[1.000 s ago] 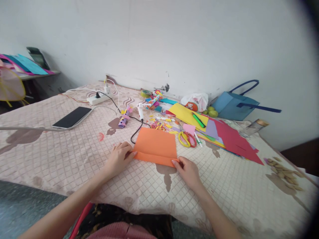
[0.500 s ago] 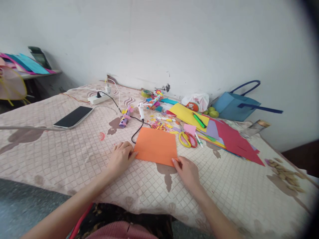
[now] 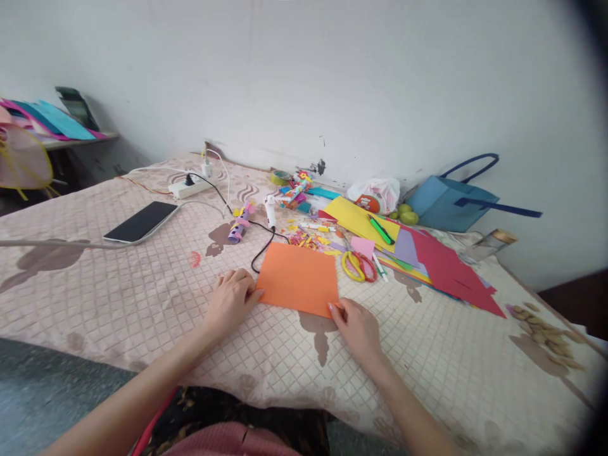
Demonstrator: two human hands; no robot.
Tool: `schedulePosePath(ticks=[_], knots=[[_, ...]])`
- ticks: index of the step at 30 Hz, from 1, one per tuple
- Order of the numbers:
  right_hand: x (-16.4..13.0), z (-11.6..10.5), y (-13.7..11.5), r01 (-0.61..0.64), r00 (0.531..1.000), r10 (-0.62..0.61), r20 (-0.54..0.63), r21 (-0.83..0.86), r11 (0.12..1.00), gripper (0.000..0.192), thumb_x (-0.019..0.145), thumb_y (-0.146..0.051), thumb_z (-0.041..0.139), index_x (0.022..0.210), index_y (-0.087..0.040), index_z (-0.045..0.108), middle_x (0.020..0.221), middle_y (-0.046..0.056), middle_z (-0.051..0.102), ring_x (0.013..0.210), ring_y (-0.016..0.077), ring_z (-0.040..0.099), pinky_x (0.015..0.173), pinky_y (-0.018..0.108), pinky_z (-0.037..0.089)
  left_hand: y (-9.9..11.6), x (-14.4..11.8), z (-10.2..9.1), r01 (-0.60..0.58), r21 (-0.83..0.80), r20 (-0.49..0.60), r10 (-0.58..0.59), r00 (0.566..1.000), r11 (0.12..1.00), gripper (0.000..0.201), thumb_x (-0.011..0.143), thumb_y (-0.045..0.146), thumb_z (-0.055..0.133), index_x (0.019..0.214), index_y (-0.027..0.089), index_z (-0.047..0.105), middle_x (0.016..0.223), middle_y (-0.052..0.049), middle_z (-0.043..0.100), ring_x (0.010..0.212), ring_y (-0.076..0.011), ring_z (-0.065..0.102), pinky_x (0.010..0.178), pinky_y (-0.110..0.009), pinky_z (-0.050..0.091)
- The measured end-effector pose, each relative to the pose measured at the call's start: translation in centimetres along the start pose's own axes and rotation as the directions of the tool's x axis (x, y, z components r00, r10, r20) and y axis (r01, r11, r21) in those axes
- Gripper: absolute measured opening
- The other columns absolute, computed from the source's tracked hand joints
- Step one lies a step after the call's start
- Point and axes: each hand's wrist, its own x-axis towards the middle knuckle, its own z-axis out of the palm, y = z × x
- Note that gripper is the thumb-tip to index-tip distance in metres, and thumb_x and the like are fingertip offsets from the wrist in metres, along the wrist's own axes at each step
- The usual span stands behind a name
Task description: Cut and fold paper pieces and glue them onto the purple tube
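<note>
Folded-up strip along the near edge of the orange paper sheet (image 3: 298, 279), visible 1 s ago, is now pressed flat; both hands barely shifted, cam drifted slightly.

Head view: no readable writing or brand anywhere; the white plastic bag (image 3: 375, 192) at upper ctr-right has an orange-red print, too blurred to read.

Orange sheet = plain, matte, roughly rectangular, lying flat at frame ctr on the beige quilted cloth (image 3: 118, 297). Left hand (image 3: 231, 301) sits at the sheet's lower-left corner, fingers curled loosely, tips touching the paper's left edge; pressing, not clenched round anything. Right hand (image 3: 357, 327) at the lower-right corner, fingertip on the paper edge; whether it pinches the corner or just presses, can't tell.

Around: yellow-handled scissors (image 3: 352, 266) just right of the sheet, red-handled pair touching them. Black cable (image 3: 263, 247) curls up to the sheet's upper-left corner. Paper scraps (image 3: 306, 239) just above the sheet. Stack of coloured sheets, yellow (image 3: 349, 215) and red (image 3: 446, 269), right of ctr w/ a green marker (image 3: 379, 229) on top. Smartphone (image 3: 140, 221), screen dark, left of ctr; white power strip (image 3: 190, 187) above it. Blue bag (image 3: 444, 202) upper right by the wall, green fruits (image 3: 406, 214) beside it. Nothing lies over the orange sheet besides the fingertips.
</note>
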Motion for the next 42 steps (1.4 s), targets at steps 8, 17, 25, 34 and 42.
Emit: schedulePosePath(ticks=[8,17,25,34,42], knots=[[0.0,0.0,-0.1,0.001,1.000,-0.001,-0.011,-0.021,1.000,0.030,0.088,-0.040,0.043,0.066,-0.020,0.050,0.064,0.000,0.061,0.058,0.0147,0.055,0.052,0.025,0.027,0.0,-0.1,-0.1,-0.006,-0.012,-0.006,0.006,1.000,1.000,0.022,0.081,0.031,0.048,0.064,0.018,0.048,0.084,-0.004,0.056,0.083,-0.0210,0.049,0.077,-0.037,0.035],[-0.1,-0.1,-0.3,0.003,1.000,-0.004,-0.014,-0.076,0.997,0.030,0.089,-0.038,0.042,0.067,-0.019,0.050,0.064,0.001,0.061,0.058,0.0150,0.055,0.052,0.025,0.027,0.1,-0.1,-0.1,0.002,0.005,-0.004,-0.002,1.000,1.000,0.023,0.082,0.031,0.047,0.064,0.018,0.047,0.084,-0.004,0.055,0.082,-0.0209,0.048,0.077,-0.038,0.034],[-0.1,0.1,-0.2,0.032,0.999,-0.034,-0.020,-0.097,0.995,0.030,0.089,-0.037,0.039,0.068,-0.019,0.051,0.064,0.002,0.061,0.058,0.0153,0.055,0.051,0.026,0.026,0.2,-0.1,-0.1,0.000,0.012,-0.006,0.000,1.000,1.000,0.023,0.082,0.032,0.046,0.064,0.018,0.047,0.084,-0.004,0.055,0.083,-0.0215,0.048,0.076,-0.038,0.034],[-0.1,0.0,-0.2,0.012,1.000,-0.013,-0.020,-0.074,0.997,0.032,0.089,-0.040,0.040,0.067,-0.020,0.050,0.065,0.002,0.061,0.058,0.0157,0.055,0.052,0.026,0.027,0.2,-0.1,-0.1,0.002,-0.001,-0.004,-0.002,1.000,1.000,0.023,0.082,0.032,0.048,0.064,0.018,0.047,0.084,-0.004,0.055,0.083,-0.0218,0.048,0.076,-0.038,0.035],[-0.4,-0.3,0.6,0.032,0.999,-0.033,0.008,0.096,0.995,0.032,0.087,-0.045,0.041,0.069,-0.020,0.050,0.066,0.000,0.060,0.062,0.0153,0.054,0.054,0.024,0.031,-1.0,-0.3,-0.5,-0.059,-0.127,0.033,0.064,0.997,0.990,0.018,0.084,0.032,0.046,0.073,0.018,0.052,0.090,-0.004,0.056,0.087,-0.0200,0.049,0.080,-0.037,0.036]])
